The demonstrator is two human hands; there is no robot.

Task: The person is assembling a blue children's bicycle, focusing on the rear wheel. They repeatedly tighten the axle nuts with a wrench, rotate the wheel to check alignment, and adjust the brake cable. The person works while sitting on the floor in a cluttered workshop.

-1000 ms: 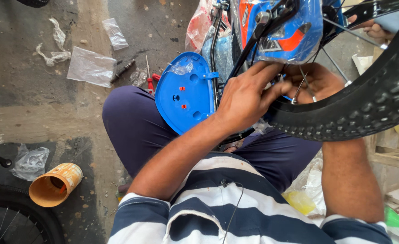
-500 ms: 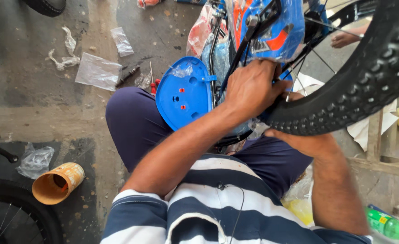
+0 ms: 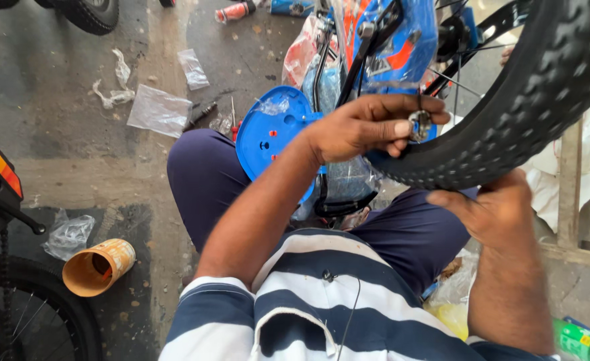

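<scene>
- Far to the left of both hands, a cardboard tube [image 3: 97,267] lies on its side on the concrete floor [image 3: 54,167], with crumpled clear plastic bags [image 3: 158,110] scattered above it.
- Just left of the left hand, a round blue plastic disc [image 3: 268,137] stands on edge over the person's thigh, touching the bicycle frame.
- The left hand [image 3: 365,127] is closed around a small metal fitting [image 3: 419,124], pinched between thumb and fingertips right at the inner edge of the knobby tyre [image 3: 509,113].
- Above that hand sits the blue, plastic-wrapped bicycle frame [image 3: 402,40].
- The right hand [image 3: 499,210] lies below the tyre, fingers loosely curled and thumb out; it seems to brace the wheel from beneath, though whether it grips anything I cannot tell.
- Judging by this, the step in hand is seating the small fitting on the wheel. The next move likely calls for a steady wheel and fine fingertip turning.
</scene>
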